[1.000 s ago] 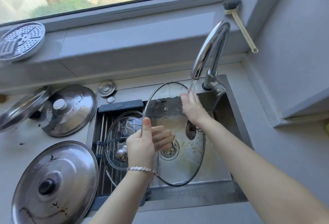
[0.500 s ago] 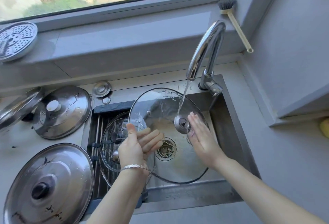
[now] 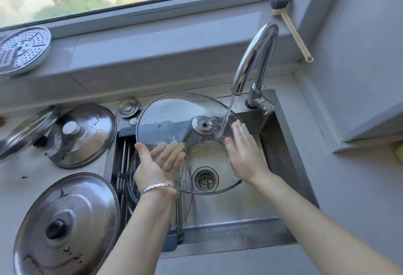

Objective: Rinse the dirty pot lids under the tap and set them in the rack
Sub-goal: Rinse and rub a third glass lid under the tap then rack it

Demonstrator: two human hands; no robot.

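Note:
A large glass lid (image 3: 174, 117) with a steel knob is tilted over the sink (image 3: 281, 156), its knob side up. Water from the tap (image 3: 255, 56) lands just right of the knob. My left hand (image 3: 159, 163) holds the lid's near-left rim, thumb on top and fingers under the glass. My right hand (image 3: 244, 152) lies flat on the lid's right side, fingers straight, beside the stream. A smaller glass lid (image 3: 133, 189) lies on the roll-up rack (image 3: 122, 156) over the sink's left part.
Three steel lids sit on the counter at left: a stained one (image 3: 65, 226) in front, one (image 3: 82, 135) behind it, another (image 3: 24, 130) at the edge. A perforated steamer plate (image 3: 21, 50) and a brush (image 3: 290, 25) are on the sill. The drain (image 3: 205, 178) is open.
The glass lid went from standing almost upright to lying flatter, knob side up under the stream. My right hand slid from the upper rim down to the lid's right side.

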